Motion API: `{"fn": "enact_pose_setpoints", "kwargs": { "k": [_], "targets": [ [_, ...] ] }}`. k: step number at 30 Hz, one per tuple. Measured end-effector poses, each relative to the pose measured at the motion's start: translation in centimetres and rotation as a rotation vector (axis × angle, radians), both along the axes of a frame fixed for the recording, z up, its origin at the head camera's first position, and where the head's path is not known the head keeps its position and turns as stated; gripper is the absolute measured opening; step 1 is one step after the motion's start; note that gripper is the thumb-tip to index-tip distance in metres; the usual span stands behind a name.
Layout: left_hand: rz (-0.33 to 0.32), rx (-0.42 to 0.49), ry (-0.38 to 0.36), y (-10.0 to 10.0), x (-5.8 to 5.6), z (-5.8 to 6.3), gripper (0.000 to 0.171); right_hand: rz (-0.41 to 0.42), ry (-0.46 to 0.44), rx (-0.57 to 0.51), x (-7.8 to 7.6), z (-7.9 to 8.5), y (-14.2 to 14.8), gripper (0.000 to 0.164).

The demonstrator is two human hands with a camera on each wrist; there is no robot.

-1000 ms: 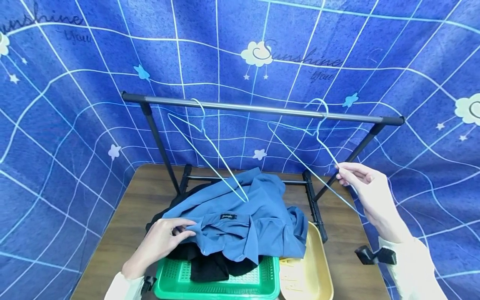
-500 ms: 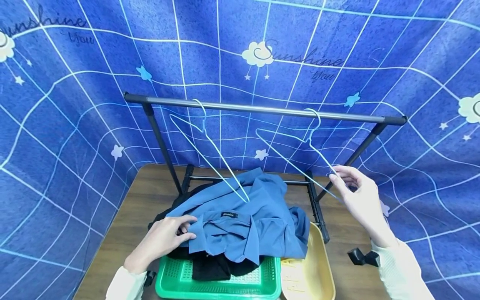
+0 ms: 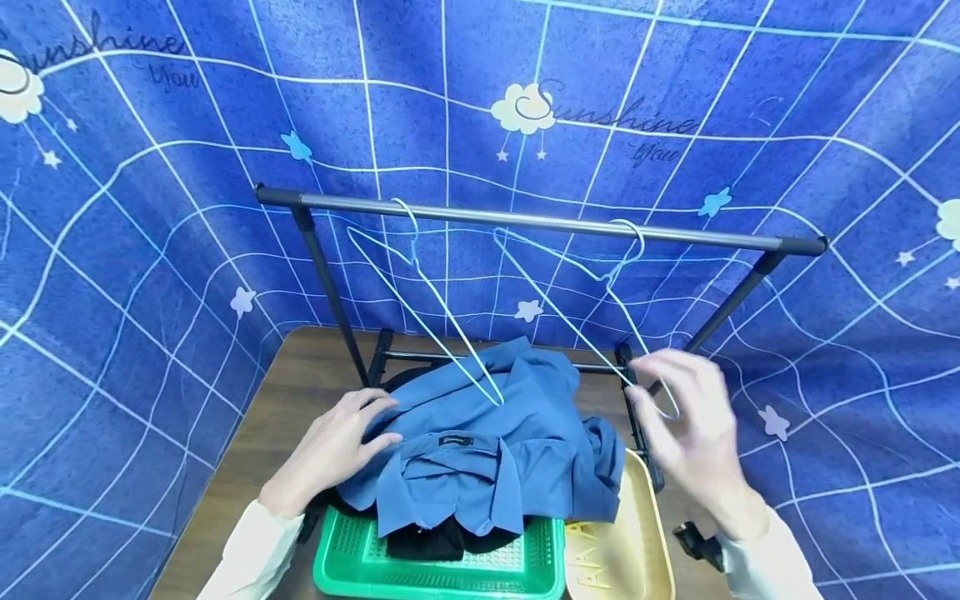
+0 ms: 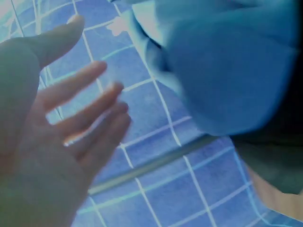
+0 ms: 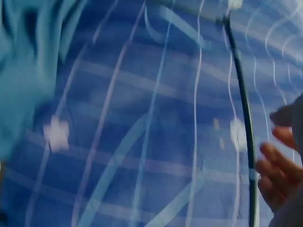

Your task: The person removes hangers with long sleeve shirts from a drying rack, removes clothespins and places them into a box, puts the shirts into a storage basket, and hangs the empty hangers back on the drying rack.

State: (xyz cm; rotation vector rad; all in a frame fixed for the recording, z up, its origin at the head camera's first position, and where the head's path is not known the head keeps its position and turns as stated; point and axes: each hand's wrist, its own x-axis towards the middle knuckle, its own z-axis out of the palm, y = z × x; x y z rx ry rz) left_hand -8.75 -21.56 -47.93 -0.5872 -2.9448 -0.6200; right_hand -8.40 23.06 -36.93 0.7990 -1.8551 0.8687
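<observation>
A blue collared shirt (image 3: 532, 408) with a dark neck label lies over black clothing (image 3: 423, 543) in front of the rack. My left hand (image 3: 330, 442) is beside the shirt's collar, thumb and fingers apart; the left wrist view shows the fingers spread, clear of the cloth (image 4: 222, 75). My right hand (image 3: 693, 433), blurred by motion, is at the lower right corner of a light wire hanger (image 3: 637, 242), thumb and fingers parted. That hanger hangs by its hook on the bar. A second wire hanger (image 3: 442, 304) hangs to the left, its lower corner over the shirt.
The metal bar (image 3: 525, 217) of a rack with black legs (image 3: 327, 287) crosses behind the clothes. A green basket (image 3: 442, 581) stands below the shirt, with a yellow tray (image 3: 658, 546) to its right, on a wooden table (image 3: 255, 417). A blue patterned curtain (image 3: 600, 67) surrounds everything.
The right hand has let go of the right hanger and moved down and left; that hanger has swung left. The left hand has let go of the collar and lifted slightly.
</observation>
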Motion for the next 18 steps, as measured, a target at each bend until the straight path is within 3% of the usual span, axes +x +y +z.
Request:
{"fn": "enact_pose_setpoints", "kwargs": {
  "k": [2, 5, 9, 14, 18],
  "targets": [
    [0.004, -0.028, -0.018, 0.7, -0.7, 0.2, 0.064, 0.105, -0.049, 0.097, 0.5, -0.9, -1.6, 0.034],
    [0.018, -0.054, -0.1, 1.8, -1.7, 0.3, 0.083, 0.175, -0.279, 0.258, 0.9, -3.7, -3.5, 0.029],
    [0.028, -0.103, -0.219, 3.5, -3.0, 0.0, 0.104, 0.111, -0.605, 0.414, 0.0, -8.1, -4.9, 0.047],
    [0.038, -0.168, -0.354, 5.4, -4.2, -0.8, 0.121, -0.004, -0.822, 0.482, -3.2, -12.5, -5.1, 0.077],
    [0.053, -0.254, -0.415, 6.7, -5.0, -1.4, 0.128, -0.069, -1.014, 0.521, -5.9, -14.3, -4.9, 0.104]
  ]
}}
